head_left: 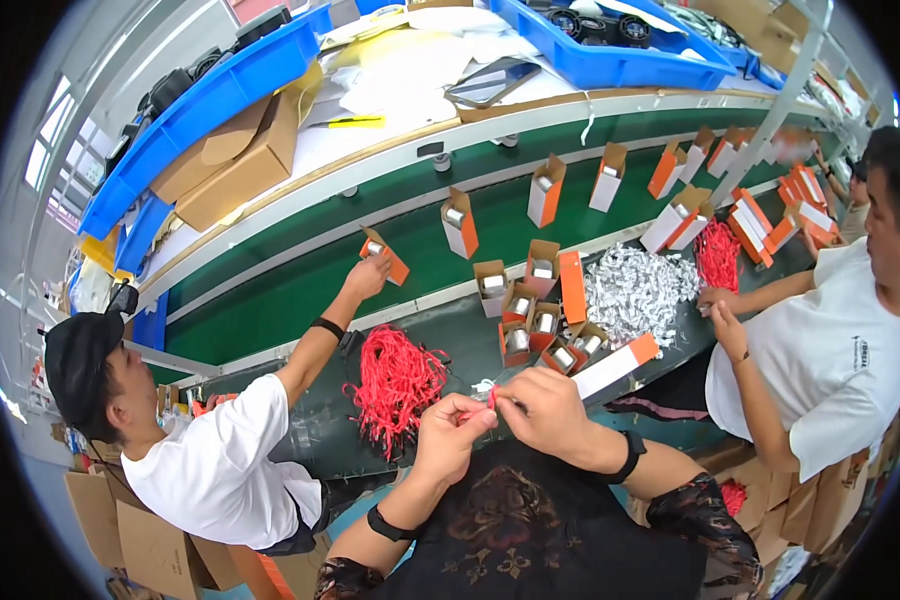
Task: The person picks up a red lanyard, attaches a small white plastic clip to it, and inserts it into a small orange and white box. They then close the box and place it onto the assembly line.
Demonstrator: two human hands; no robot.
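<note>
Left hand (444, 435): pinching a red cord (492, 399)
Right hand (548, 415): pinching it just beside
Cord: probably handling light, limp
Hold: pinching near the white piece (483, 386)

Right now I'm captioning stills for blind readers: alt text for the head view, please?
The person's left fingers and right fingers pinch a small red piece near a pile of red cords. Open boxes stand beyond on a green belt, with white-shirted co-workers on both sides.

Bright light washes out the white sheets (402, 72), and fisheye distortion bends the outer edges.
</note>
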